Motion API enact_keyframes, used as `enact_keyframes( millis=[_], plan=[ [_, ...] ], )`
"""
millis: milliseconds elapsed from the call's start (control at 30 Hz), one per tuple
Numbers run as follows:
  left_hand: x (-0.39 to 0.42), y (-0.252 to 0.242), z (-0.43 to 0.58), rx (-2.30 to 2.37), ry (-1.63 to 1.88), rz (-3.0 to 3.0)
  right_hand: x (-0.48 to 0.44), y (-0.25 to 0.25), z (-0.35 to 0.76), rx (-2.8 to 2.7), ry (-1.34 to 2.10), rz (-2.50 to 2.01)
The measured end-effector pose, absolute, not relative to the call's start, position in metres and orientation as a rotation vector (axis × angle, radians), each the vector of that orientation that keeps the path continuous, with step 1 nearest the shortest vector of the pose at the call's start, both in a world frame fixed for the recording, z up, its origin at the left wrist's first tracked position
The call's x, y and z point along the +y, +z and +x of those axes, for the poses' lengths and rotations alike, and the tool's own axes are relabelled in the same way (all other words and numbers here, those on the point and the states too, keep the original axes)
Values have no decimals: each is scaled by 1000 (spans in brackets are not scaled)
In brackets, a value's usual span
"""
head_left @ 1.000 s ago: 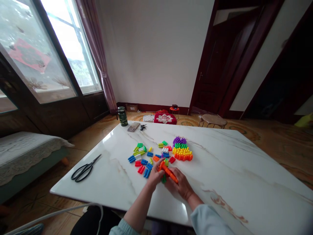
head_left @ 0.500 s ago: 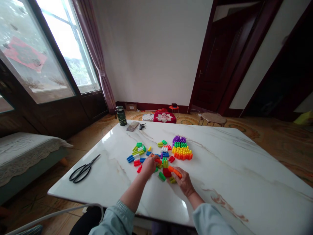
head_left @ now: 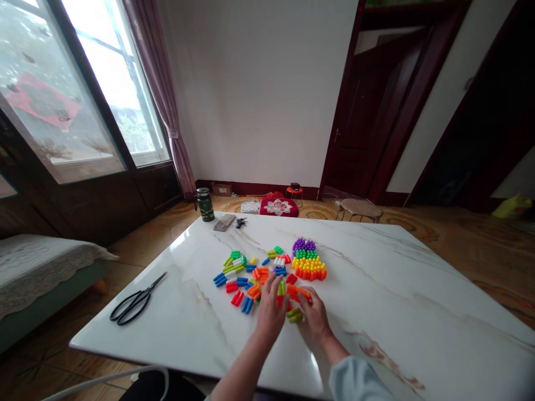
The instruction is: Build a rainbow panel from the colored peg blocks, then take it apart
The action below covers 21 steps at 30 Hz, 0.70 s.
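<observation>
My left hand [head_left: 271,312] is over the near side of a loose pile of small bullet-shaped plastic blocks, its thumb and fingers apart. Red and light green blocks [head_left: 282,288] lie partly hidden by its fingers. Close on its right, my right hand [head_left: 316,316] is closed on orange plastic blocks [head_left: 296,292] joined in a row. More orange blocks [head_left: 261,274] lie left of my left hand, among blue blocks [head_left: 247,304] and red blocks [head_left: 237,298]. Behind my right hand stands an assembled group of blocks [head_left: 308,263] in purple, green, yellow and orange rows.
Black-handled scissors [head_left: 136,303] lie at the left of the white marble-patterned table [head_left: 388,278]. At its far left corner are a camouflage bottle [head_left: 205,205], a phone [head_left: 224,222] and keys [head_left: 241,223]. A stool [head_left: 359,209] stands on the floor beyond.
My left hand has moved right, towards my right hand, and its fingers have come apart. Orange and blue blocks now show where it was. My right hand still holds orange blocks.
</observation>
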<state>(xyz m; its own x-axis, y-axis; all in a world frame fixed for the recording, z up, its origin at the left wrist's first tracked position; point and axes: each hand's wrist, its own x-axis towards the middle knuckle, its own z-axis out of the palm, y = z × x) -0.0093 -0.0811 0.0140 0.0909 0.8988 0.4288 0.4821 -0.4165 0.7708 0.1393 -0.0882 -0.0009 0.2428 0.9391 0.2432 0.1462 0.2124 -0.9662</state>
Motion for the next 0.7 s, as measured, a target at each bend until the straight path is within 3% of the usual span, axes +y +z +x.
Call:
enact_keyframes(
  millis=[200, 467, 600, 700],
  plan=[
    [-136, 28, -8, 1350, 1332, 1520, -150, 29, 91, -1007, 1130, -1184],
    [-157, 3, -27, 1323, 1242, 1493, -179, 3, 86, -912, 1358, -1277],
    [-139, -4, -44, 1488, 1372, 1208, -170, -10, 119, -798, 1194, -1331],
    [-102, 3, -57, 1569, 1397, 1381, -164, -15, 147, -803, 949, -1498]
  ],
)
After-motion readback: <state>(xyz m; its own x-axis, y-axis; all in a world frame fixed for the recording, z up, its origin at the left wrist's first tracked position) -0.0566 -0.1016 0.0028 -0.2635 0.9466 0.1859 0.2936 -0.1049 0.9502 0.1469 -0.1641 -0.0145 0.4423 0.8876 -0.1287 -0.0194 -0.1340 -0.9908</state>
